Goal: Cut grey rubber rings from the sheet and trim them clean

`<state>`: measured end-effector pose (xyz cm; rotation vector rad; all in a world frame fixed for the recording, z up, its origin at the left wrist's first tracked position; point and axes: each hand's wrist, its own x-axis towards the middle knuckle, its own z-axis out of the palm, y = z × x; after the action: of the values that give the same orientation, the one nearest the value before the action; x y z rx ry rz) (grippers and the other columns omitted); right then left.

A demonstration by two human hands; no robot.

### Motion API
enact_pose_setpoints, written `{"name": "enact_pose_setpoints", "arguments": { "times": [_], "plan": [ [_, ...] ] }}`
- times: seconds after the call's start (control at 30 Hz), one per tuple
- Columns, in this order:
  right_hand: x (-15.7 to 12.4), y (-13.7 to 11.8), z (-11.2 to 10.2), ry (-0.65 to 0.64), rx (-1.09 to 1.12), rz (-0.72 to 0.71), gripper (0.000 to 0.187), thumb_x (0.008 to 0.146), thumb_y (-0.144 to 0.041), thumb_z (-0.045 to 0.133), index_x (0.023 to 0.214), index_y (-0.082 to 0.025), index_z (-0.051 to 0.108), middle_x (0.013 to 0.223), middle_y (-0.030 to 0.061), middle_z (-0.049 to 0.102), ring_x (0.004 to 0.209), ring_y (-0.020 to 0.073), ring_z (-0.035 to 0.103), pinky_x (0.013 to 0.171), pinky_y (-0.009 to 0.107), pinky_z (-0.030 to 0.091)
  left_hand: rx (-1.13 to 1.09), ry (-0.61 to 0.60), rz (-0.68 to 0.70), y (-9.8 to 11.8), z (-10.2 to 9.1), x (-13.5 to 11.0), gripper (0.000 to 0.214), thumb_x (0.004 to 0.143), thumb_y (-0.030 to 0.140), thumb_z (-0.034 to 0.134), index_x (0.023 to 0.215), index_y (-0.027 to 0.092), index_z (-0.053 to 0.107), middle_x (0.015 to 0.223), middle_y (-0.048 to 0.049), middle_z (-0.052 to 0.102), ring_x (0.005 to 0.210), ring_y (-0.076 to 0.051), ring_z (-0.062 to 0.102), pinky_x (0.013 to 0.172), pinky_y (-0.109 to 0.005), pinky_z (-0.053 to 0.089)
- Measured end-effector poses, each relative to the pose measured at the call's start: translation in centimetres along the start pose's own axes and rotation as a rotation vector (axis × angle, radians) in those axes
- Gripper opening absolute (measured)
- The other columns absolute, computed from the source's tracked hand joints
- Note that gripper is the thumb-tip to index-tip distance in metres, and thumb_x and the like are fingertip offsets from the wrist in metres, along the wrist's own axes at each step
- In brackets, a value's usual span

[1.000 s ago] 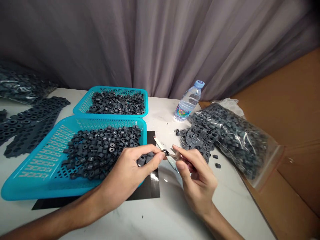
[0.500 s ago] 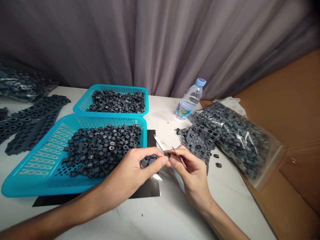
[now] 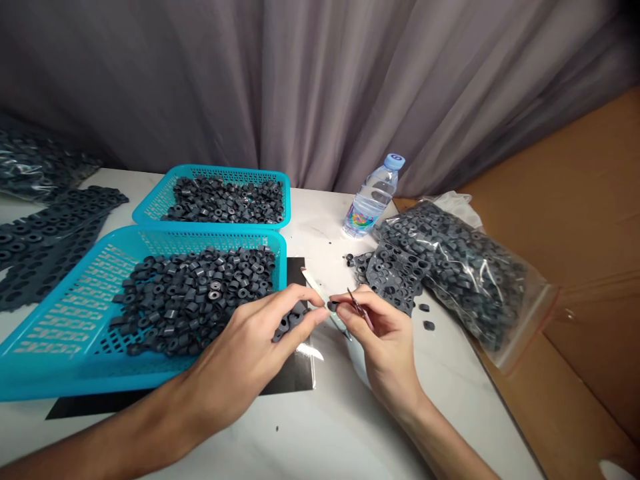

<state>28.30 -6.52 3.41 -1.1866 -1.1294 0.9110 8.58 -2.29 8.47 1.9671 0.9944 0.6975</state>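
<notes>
My left hand point(image 3: 255, 340) is curled around several small dark grey rubber rings point(image 3: 290, 321). Its thumb and forefinger tips are slightly apart, close to my right hand point(image 3: 383, 333). Between my right thumb and forefinger is a small black rubber piece point(image 3: 332, 306). That same hand also grips thin pinkish tweezers point(image 3: 361, 309), points upward and partly hidden by the fingers. Left of my hands, the front blue basket point(image 3: 30, 363) holds a heap of similar rings. A white-handled tool point(image 3: 313, 283) lies behind my fingertips, partly covered.
Another blue basket point(image 3: 150, 203) of rings stands behind. A water bottle point(image 3: 371, 197), punched rubber sheets point(image 3: 395, 270) and a plastic bag of pieces point(image 3: 470, 277) are to the right. More strips point(image 3: 55, 233) and a bag point(image 3: 40, 163) lie left. A black sheet point(image 3: 300, 373) is under the front basket.
My left fingertips have drawn apart from my right hand, and the black piece now sits in the right fingers alone. The whole view has shifted slightly.
</notes>
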Motion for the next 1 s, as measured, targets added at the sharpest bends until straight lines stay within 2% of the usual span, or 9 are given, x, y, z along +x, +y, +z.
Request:
{"name": "enact_pose_setpoints", "arguments": {
  "times": [0.1, 0.2, 0.47, 0.83, 1.0],
  "plan": [
    [-0.09, 0.02, 0.03, 0.007, 0.014, 0.011, 0.006, 0.092, -0.03, 0.081, 0.095, -0.028, 0.085, 0.083, 0.0006, 0.066, 0.078, 0.0158, 0.058, 0.071, 0.029, 0.042, 0.032, -0.005, 0.032, -0.02, 0.09, -0.36, 0.014, 0.11, 0.036, 0.056, 0.117, 0.03, 0.066, 0.114, 0.0074, 0.078, 0.103, -0.012, 0.074, 0.092, -0.016, 0.051],
    [-0.2, -0.05, 0.24, 0.018, 0.021, 0.013, 0.004, 0.09, -0.029, 0.082, 0.092, -0.028, 0.085, 0.081, 0.0, 0.066, 0.076, 0.0149, 0.057, 0.069, 0.028, 0.042, 0.028, -0.02, 0.039, -0.2, 0.2, -0.47, 0.013, 0.11, 0.034, 0.055, 0.117, 0.031, 0.065, 0.116, 0.0082, 0.078, 0.106, -0.011, 0.074, 0.092, -0.015, 0.051],
    [-0.22, -0.38, 0.51, 0.05, 0.055, 0.028, 0.004, 0.087, -0.026, 0.084, 0.084, -0.024, 0.081, 0.078, -0.0005, 0.068, 0.073, 0.0143, 0.058, 0.067, 0.027, 0.043, 0.008, -0.035, -0.019, 0.29, 0.26, -0.05, 0.011, 0.109, 0.036, 0.058, 0.109, 0.029, 0.067, 0.103, 0.0088, 0.076, 0.092, -0.01, 0.07, 0.088, -0.015, 0.051],
    [-0.17, -0.65, 0.53, 0.011, 0.076, 0.046, 0.013, 0.086, -0.028, 0.085, 0.079, -0.022, 0.076, 0.073, -0.0018, 0.066, 0.068, 0.0125, 0.056, 0.065, 0.025, 0.043, -0.028, -0.052, -0.022, 0.2, 0.29, -0.12, 0.011, 0.108, 0.038, 0.06, 0.112, 0.03, 0.068, 0.105, 0.0087, 0.075, 0.095, -0.01, 0.07, 0.087, -0.014, 0.048],
    [-0.22, -0.6, 0.54, 0.002, 0.078, 0.047, 0.015, 0.087, -0.029, 0.084, 0.078, -0.022, 0.075, 0.073, -0.0017, 0.065, 0.068, 0.013, 0.056, 0.065, 0.026, 0.043, -0.007, -0.049, -0.02, 0.21, 0.24, -0.02, 0.011, 0.108, 0.036, 0.06, 0.11, 0.029, 0.068, 0.101, 0.0077, 0.075, 0.089, -0.01, 0.069, 0.085, -0.014, 0.049]
  ]
}}
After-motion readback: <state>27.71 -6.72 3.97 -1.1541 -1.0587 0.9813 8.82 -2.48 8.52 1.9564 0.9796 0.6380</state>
